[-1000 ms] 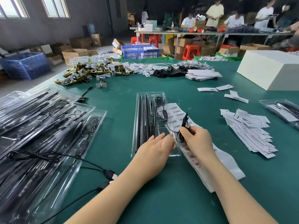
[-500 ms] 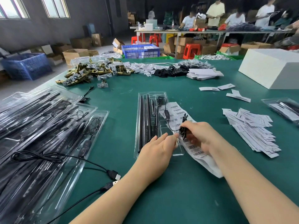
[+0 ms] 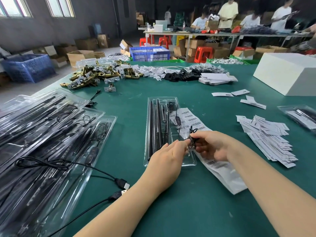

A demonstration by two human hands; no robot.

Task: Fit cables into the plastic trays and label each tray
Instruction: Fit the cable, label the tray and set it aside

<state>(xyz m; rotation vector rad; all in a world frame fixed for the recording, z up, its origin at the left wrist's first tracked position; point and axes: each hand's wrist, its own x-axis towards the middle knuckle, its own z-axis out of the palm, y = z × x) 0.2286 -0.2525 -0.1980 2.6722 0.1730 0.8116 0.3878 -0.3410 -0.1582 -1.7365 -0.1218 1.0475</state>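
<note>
Green felt table (image 3: 196,211), seen from the head camera, looking down over both forearms. Clear plastic tray (image 3: 152,134) at centre, lying flat, long side running away from the viewer; black rods filling its left channels, right-hand pocket near the hands mostly bare.

Right hand (image 3: 213,146) curled, pinching a small coiled bundle of black cable (image 3: 192,134) just above the tray's near right pocket. Left hand (image 3: 168,155) over the tray's near end, fingers fairly straight, tips meeting the same bundle; whether pinching or only steadying, cannot tell. Thin lead running from the bundle up to an inline controller (image 3: 177,120) already lying in the tray.

Strip of barcode labels (image 3: 220,171) under the tray's right edge and the right hand, trailing toward the viewer. Stack of filled trays (image 3: 51,134) at left, two loose USB plugs (image 3: 122,187) beside it. Pile of white tags (image 3: 266,139) at right. White box (image 3: 287,74) at far right.

Likely step: seating the coil in the pocket. Best done by keeping the coil tight, lowering it square into the recess, pressing flat with the left fingertips, and leaving no loop above the rim. Label not yet applied.
</note>
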